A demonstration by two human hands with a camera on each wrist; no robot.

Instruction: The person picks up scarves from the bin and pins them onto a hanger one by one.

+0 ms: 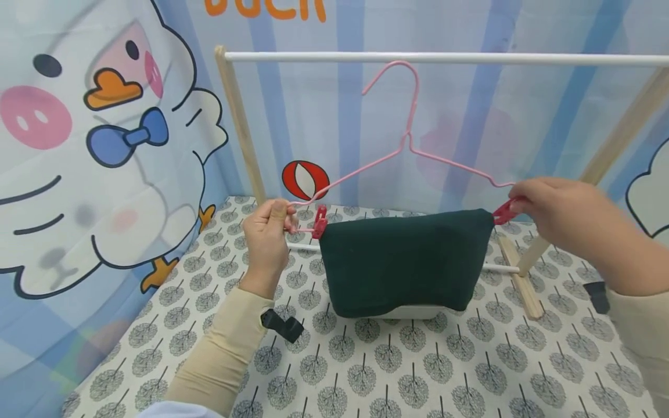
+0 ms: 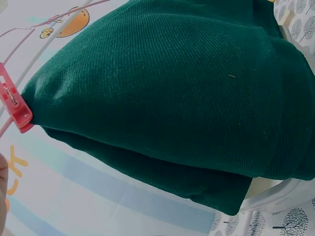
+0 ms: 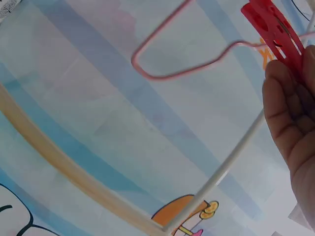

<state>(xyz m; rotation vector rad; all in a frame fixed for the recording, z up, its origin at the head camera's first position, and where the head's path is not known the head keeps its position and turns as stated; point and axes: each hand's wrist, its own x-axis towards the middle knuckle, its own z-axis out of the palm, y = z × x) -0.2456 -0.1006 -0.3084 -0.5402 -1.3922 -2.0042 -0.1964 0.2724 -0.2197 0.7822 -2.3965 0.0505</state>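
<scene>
A dark green ribbed cloth point(image 1: 405, 261) hangs folded from the lower bar of a pink wire hanger point(image 1: 360, 169). My left hand point(image 1: 268, 235) pinches the hanger's left end. Just inward of it, a red clothespin point(image 1: 320, 222) is clipped at the cloth's upper left corner; the left wrist view shows this clothespin point(image 2: 17, 105) biting the fabric. At the upper right corner, my right hand point(image 1: 561, 217) pinches a second red clothespin point(image 1: 506, 212) between thumb and fingers. The right wrist view shows that clothespin point(image 3: 278, 34) near the hanger's bent end.
Behind the hanger stands a rack with a white top rail point(image 1: 324, 57) and wooden legs point(image 1: 240, 128). A whitish container point(image 1: 415, 312) shows partly beneath the cloth. The table has a tree-print cover point(image 1: 360, 377); a cartoon duck backdrop point(image 1: 157, 220) hangs behind.
</scene>
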